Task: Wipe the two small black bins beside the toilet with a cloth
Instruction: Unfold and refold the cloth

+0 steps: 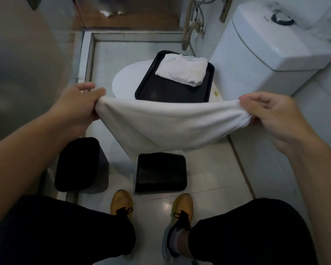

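— Where are the bins from you?

— Both on the floor below my hands. The nearer bin (161,172) sits just past my shoes, under the hanging fold of the cloth (168,123). The other bin (78,164) stands to its left, under my left forearm.

— And the cloth?

— Stretched left to right. My left hand (80,104) pinches one end in its fingers, my right hand (271,115) pinches the other.

— Which hand goes down?

— I'd judge either could; the middle bin lies straight below, between them. A spare folded towel (182,70) lies on the black tray (172,92) on the toilet lid.
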`<state>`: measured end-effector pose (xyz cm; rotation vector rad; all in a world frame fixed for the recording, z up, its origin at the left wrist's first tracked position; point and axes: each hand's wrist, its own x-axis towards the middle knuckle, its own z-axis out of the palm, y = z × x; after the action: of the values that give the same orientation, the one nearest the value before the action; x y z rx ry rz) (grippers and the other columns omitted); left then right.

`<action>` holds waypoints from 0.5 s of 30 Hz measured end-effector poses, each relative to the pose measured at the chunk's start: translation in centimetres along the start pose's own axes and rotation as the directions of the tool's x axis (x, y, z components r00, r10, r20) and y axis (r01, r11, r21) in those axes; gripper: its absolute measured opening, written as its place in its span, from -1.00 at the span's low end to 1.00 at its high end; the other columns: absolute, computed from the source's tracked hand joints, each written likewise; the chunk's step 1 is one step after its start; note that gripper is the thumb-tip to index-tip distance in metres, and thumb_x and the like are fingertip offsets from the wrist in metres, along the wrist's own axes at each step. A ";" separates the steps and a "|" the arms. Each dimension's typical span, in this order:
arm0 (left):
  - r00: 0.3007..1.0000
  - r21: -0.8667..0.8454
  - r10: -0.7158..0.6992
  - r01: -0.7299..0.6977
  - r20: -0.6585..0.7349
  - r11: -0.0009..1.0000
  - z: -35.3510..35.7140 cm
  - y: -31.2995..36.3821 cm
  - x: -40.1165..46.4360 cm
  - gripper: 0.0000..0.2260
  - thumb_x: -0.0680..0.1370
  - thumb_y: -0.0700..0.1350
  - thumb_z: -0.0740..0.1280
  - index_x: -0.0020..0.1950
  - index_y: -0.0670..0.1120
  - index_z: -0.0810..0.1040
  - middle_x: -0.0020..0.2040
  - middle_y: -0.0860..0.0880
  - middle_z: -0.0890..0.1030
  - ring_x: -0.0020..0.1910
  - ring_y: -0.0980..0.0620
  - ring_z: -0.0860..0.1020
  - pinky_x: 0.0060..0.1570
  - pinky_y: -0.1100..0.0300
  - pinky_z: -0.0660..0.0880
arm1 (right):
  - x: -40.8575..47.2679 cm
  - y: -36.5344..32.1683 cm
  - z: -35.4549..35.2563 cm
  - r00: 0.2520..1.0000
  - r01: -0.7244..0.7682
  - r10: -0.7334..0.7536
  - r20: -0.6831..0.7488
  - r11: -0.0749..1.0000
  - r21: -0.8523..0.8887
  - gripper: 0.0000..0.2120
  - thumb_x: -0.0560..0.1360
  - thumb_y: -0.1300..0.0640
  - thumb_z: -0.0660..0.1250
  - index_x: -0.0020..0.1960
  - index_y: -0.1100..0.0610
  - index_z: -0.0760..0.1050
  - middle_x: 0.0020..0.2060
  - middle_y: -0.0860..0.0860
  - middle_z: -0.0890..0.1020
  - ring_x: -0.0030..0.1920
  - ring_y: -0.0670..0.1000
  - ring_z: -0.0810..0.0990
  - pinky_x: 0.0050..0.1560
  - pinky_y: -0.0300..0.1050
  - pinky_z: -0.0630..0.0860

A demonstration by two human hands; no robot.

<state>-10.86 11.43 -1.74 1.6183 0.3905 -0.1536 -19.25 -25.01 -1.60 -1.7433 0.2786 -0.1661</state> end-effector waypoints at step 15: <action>0.905 0.573 0.125 -0.359 0.406 0.737 -4.3 1.7 -0.3 -0.59 0.22 0.16 0.58 0.01 0.04 0.72 -0.11 -0.07 0.71 -0.07 -0.04 0.66 0.03 0.11 0.59 | 0.1 -2.6 -1.1 0.969 -0.084 0.165 0.186 0.921 -0.381 -0.63 0.48 0.43 0.39 0.05 -0.02 0.69 -0.08 0.09 0.72 -0.05 0.01 0.63 0.09 -0.25 0.53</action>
<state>-11.13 15.58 0.37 2.2537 -0.1891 -0.3939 -19.16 -25.63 1.21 -2.0916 0.2743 0.1818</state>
